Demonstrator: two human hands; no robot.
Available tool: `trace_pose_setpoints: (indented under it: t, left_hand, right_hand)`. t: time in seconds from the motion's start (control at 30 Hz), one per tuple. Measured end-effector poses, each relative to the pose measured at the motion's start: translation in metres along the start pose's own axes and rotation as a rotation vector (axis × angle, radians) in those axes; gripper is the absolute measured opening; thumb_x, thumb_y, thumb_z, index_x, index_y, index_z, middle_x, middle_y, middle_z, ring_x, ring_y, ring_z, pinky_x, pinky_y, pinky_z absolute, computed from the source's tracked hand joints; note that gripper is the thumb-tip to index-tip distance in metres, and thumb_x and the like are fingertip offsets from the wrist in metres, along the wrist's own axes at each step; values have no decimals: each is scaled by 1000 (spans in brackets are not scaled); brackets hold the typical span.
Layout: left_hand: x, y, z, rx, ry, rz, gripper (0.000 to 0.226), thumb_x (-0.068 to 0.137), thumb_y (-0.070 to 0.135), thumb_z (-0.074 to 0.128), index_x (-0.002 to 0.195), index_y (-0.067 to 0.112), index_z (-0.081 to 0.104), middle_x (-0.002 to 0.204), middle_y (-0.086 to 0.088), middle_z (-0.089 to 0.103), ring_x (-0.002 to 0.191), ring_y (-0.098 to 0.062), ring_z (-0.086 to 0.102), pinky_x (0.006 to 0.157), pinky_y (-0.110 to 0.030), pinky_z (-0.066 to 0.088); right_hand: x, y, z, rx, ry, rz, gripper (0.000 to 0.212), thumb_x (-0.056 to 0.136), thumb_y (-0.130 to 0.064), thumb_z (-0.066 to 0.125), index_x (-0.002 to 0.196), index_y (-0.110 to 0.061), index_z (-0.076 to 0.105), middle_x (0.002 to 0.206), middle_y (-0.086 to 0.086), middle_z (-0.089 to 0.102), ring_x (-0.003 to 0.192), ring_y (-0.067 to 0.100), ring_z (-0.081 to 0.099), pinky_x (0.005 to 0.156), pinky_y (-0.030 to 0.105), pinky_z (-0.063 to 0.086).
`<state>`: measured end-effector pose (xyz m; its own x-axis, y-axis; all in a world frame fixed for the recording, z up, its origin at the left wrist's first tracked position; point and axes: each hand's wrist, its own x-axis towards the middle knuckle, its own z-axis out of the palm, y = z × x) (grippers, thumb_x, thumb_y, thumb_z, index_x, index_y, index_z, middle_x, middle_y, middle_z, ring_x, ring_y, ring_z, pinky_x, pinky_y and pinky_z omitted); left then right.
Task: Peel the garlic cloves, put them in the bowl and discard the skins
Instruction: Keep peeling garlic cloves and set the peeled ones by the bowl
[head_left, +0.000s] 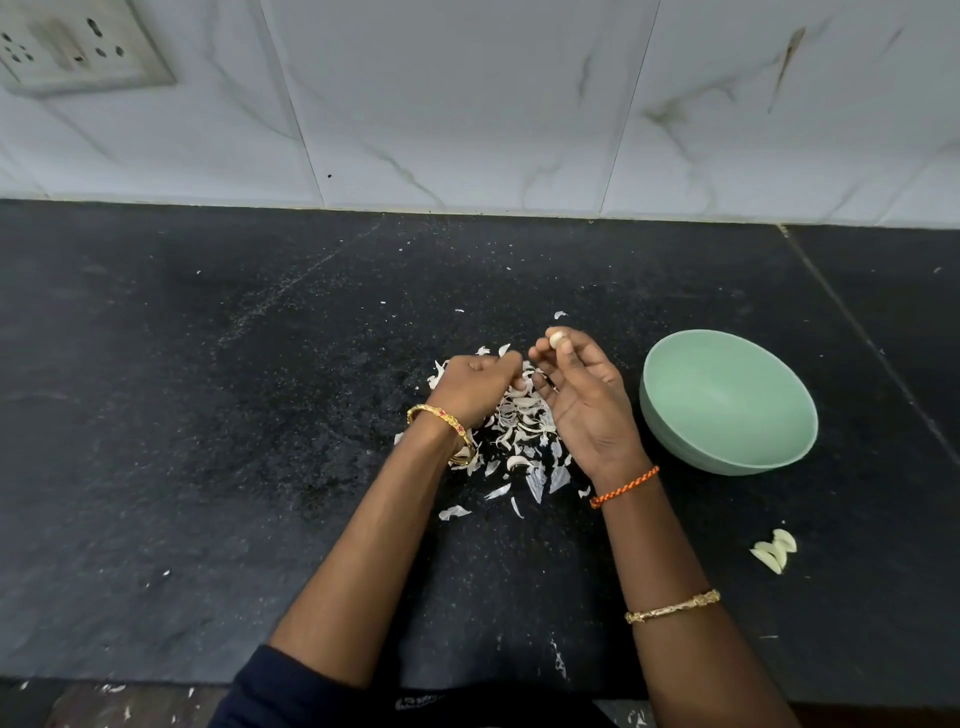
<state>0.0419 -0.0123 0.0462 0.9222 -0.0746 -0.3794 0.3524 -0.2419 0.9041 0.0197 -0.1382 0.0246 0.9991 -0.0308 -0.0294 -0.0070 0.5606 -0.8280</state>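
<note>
A dark speckled stone worktop (208, 415) runs beneath a wall of pale marbled tiles (467, 104), with a switch and socket plate (78, 49) at the upper left; seen from above, a person's two bare forearms reach in from the bottom edge; the right hand (582, 400) is raised, palm turned inward, pinching a small pale garlic clove (557, 339) between thumb and fingertips, the other fingers loosely spread; the left hand (475, 384) is curled knuckles-up over a heap of white papery skins (519, 421) and seems to nip a scrap of skin, though that cannot be told for certain; a mint-green bowl (675, 431) sits just to the right of the right hand, tilted toward the camera, its visible inside showing no cloves; three or so peeled cloves (774, 553) lie well apart at the lower right; the clove is probably light, firm and a little slick, best held by its sides; the skins are feather-light and brittle, likely to scatter, so they are better gathered by scooping.
</note>
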Motion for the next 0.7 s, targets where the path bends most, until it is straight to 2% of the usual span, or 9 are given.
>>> trace_pose_setpoints:
  t: [0.1,0.17,0.23,0.3,0.4,0.5,0.57,0.63,0.7]
  left_hand:
    - [0,0,-1,-4,65,144,40,88,17,60,49,16,50,39,10,32,36,-4,24,39,-17,25]
    - [1,0,-2,-15,92,206,29,87,12,64,60,16,53,48,9,41,40,-1,32,41,-14,31]
    - [2,0,-2,-31,118,237,24,87,8,61,65,16,58,53,7,44,42,-2,34,42,-15,32]
    - [1,0,-3,-34,126,233,29,88,10,57,61,16,63,46,6,39,39,-5,28,39,-14,29]
    - [-6,2,-2,-76,81,240,29,89,15,60,62,12,68,43,1,35,35,-5,25,38,-7,29]
    - [-11,3,-3,-154,9,267,14,86,14,69,81,2,71,48,13,57,38,4,46,45,-3,33]
    - [-13,4,-4,-168,-42,276,18,83,14,71,92,-2,71,69,11,70,55,8,60,54,-3,40]
    - [-15,4,-3,-171,-50,279,21,83,11,71,97,-4,70,80,2,71,52,8,59,52,-2,40]
    - [-18,6,-3,-196,-36,255,23,83,8,70,100,-8,68,67,5,68,39,8,50,44,-1,34]
  right_hand:
    - [-2,0,-4,-94,27,-21,13,87,-12,57,99,-14,64,90,-5,72,91,6,63,77,19,47]
    - [-4,0,-7,-165,37,-41,17,91,-5,56,100,-14,66,92,-3,73,90,5,63,76,19,46]
    - [-5,-1,-7,-212,43,-63,20,90,-2,57,103,-14,67,95,-2,73,89,3,64,75,16,47]
    - [-6,-1,-7,-235,50,-87,22,89,-1,59,105,-13,67,99,0,73,93,3,66,76,15,48]
    - [-5,0,-9,-288,67,-134,22,87,-1,62,102,-15,70,105,2,72,99,7,65,79,17,49]
    - [-4,1,-10,-348,81,-174,21,87,0,62,101,-14,70,101,0,72,96,7,66,80,18,49]
    - [-3,1,-10,-376,86,-188,20,88,0,63,100,-13,70,99,-2,72,94,6,66,80,18,50]
    - [-4,2,-9,-388,83,-191,19,88,1,63,100,-13,70,98,-2,72,94,6,66,81,19,50]
    - [-4,3,-9,-387,73,-194,20,87,3,62,99,-12,69,98,0,72,95,7,66,84,21,51]
